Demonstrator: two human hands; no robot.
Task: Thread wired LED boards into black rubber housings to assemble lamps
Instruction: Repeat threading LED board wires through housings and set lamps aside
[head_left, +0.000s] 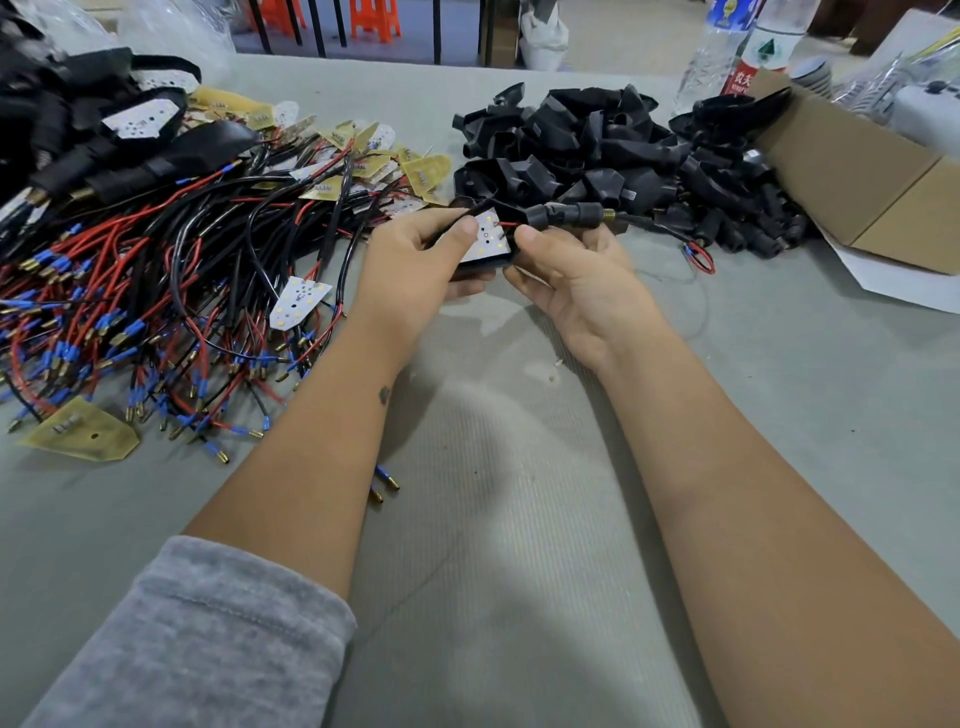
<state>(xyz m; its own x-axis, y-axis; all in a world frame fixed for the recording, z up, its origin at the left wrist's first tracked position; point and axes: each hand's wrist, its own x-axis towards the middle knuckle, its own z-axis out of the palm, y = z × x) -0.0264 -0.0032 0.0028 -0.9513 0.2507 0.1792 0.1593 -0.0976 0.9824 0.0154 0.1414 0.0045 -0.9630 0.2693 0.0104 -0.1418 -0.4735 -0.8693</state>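
Left hand (415, 260) clamped on LED board (485, 236); right hand (566, 275) clamped on rubber housing (566, 214); housing's long axis runs rightward, wires (698, 254) exiting its far end.

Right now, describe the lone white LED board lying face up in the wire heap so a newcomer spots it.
Start at the tangle of red and black wires left of the hands. On its near right edge, beside the left forearm, lies the white LED board. Neighbouring boards show yellow backs; this one shows its white face dotted with LEDs.
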